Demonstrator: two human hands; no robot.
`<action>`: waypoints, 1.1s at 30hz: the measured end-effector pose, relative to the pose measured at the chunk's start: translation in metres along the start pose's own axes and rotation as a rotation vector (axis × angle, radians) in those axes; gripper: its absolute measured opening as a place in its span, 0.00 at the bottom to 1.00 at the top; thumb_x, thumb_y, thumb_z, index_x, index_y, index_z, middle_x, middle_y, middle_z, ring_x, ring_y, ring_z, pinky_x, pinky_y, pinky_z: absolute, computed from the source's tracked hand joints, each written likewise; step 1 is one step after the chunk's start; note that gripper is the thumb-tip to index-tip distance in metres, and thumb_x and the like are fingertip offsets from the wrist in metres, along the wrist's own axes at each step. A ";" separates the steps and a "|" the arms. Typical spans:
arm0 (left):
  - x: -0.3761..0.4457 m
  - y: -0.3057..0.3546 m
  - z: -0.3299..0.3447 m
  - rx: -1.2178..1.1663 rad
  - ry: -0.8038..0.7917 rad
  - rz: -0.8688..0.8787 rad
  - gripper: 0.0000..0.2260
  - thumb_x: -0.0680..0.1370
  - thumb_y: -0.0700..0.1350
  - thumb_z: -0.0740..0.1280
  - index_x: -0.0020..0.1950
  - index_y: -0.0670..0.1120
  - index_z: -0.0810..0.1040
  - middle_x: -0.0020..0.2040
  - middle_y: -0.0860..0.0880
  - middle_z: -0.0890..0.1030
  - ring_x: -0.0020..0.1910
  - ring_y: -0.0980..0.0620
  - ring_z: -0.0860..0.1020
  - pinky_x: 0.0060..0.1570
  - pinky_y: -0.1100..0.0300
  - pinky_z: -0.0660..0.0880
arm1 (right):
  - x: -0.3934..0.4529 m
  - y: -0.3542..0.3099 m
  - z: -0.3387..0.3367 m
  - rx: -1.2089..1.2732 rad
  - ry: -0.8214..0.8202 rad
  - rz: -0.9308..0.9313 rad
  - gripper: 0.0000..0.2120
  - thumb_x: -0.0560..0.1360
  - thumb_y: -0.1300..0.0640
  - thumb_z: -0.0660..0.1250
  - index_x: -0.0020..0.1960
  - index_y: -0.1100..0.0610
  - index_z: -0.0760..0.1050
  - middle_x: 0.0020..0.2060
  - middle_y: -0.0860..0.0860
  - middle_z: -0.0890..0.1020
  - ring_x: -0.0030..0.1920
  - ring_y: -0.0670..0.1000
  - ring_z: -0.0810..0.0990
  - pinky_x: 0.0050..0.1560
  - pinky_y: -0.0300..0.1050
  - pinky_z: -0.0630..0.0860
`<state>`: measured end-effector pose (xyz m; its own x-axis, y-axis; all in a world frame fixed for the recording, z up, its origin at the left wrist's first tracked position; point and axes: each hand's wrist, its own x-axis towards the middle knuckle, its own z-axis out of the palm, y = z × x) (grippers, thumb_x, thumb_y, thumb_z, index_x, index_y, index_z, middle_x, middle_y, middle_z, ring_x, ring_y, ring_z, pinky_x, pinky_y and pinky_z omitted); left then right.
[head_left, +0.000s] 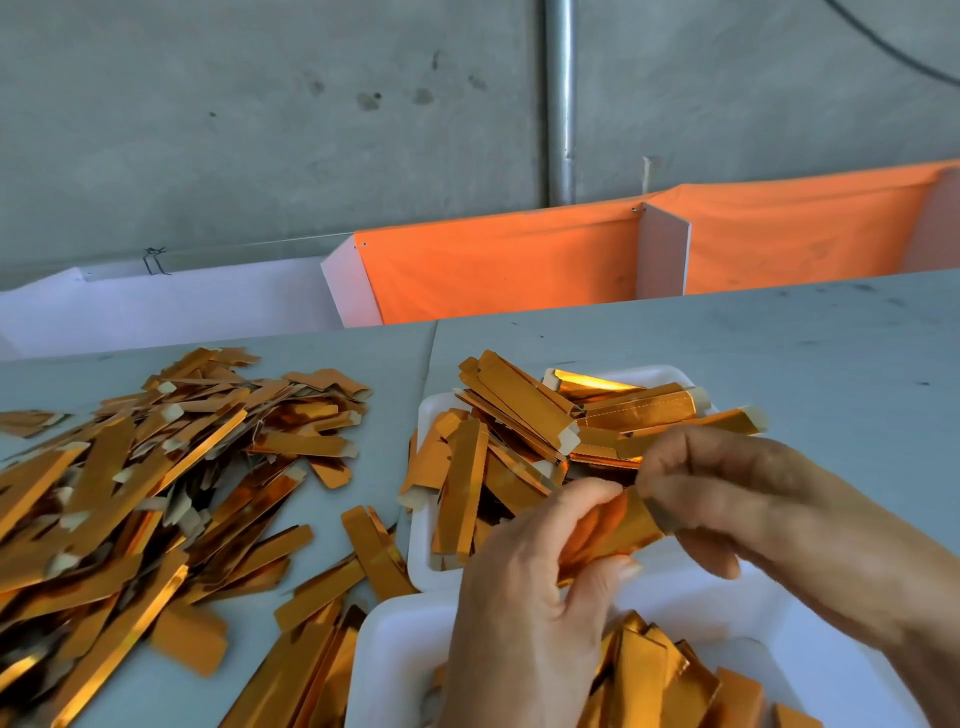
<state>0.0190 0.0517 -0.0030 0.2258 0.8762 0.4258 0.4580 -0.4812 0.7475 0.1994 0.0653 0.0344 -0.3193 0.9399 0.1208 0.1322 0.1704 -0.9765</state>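
Above two white trays (422, 525), both hands gripping one gold foil strip (618, 530), left hand (524, 587), right hand (727, 499).

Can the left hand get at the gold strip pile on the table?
Probably, once freed: nothing blocks the left hand from the pile, but it and the right hand grip a gold piece.

A packing workshop: bare concrete wall (260, 130), a worktable (727, 353) heaped with gold foil strips (156, 493), and orange cloth bins (498, 265).

Gold foil strip (613, 535) in hand

Shiny gold-orange card strip, partly folded, tilted up to the right, held above the near right of the worktop.
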 end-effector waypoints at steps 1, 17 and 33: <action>0.000 -0.001 -0.001 -0.021 -0.006 -0.013 0.21 0.72 0.50 0.72 0.57 0.69 0.69 0.53 0.74 0.75 0.55 0.71 0.73 0.50 0.77 0.70 | 0.000 0.001 -0.002 0.093 -0.025 0.019 0.09 0.70 0.53 0.68 0.43 0.58 0.79 0.30 0.51 0.74 0.27 0.49 0.70 0.29 0.35 0.70; -0.003 -0.001 -0.001 -0.032 -0.048 -0.046 0.14 0.67 0.58 0.66 0.50 0.70 0.68 0.48 0.61 0.80 0.53 0.58 0.78 0.51 0.58 0.77 | 0.003 0.004 -0.003 0.401 -0.107 0.193 0.12 0.61 0.58 0.78 0.41 0.58 0.79 0.27 0.56 0.75 0.24 0.52 0.75 0.25 0.38 0.73; -0.001 -0.004 -0.004 -0.050 -0.091 -0.034 0.13 0.71 0.54 0.70 0.51 0.67 0.69 0.49 0.66 0.79 0.51 0.64 0.77 0.49 0.68 0.74 | 0.006 0.007 -0.003 0.314 -0.011 0.203 0.05 0.65 0.64 0.67 0.41 0.62 0.75 0.26 0.61 0.74 0.22 0.52 0.74 0.22 0.37 0.71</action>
<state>0.0133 0.0522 -0.0041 0.2886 0.8899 0.3533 0.4235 -0.4495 0.7865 0.2015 0.0727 0.0284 -0.3267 0.9416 -0.0815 -0.1002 -0.1202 -0.9877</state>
